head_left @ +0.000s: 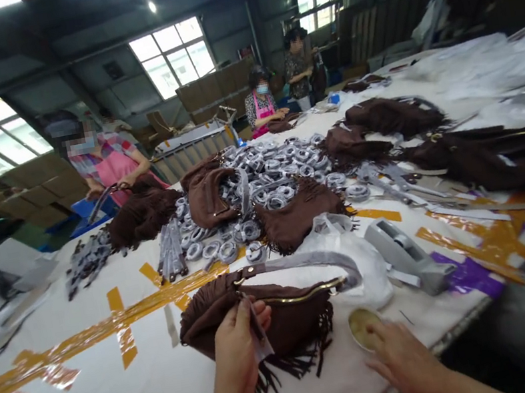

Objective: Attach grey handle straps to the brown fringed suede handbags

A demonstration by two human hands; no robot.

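A dark brown fringed handbag (284, 321) lies on the white-covered table in front of me, its gold zip along the top and its grey-wrapped strap (304, 260) arched behind. My left hand (239, 336) is closed at the bag's left end, pinching a narrow brown tag (260, 332) partly covered in clear plastic. To the right, my right hand (396, 352) reaches over a small round dish (361, 323) with a yellowish inside. Its fingertips touch or enter the dish, with thumb and forefinger apart; whatever lies under them is hidden.
Behind the bag stand a grey tape dispenser (405, 256) and a clear plastic bag (365, 259). Farther back is a heap of plastic-wrapped coiled straps (277, 167) among more brown bags (301, 213). Orange tape (123, 326) crosses the tabletop. Several co-workers (119, 161) are beyond.
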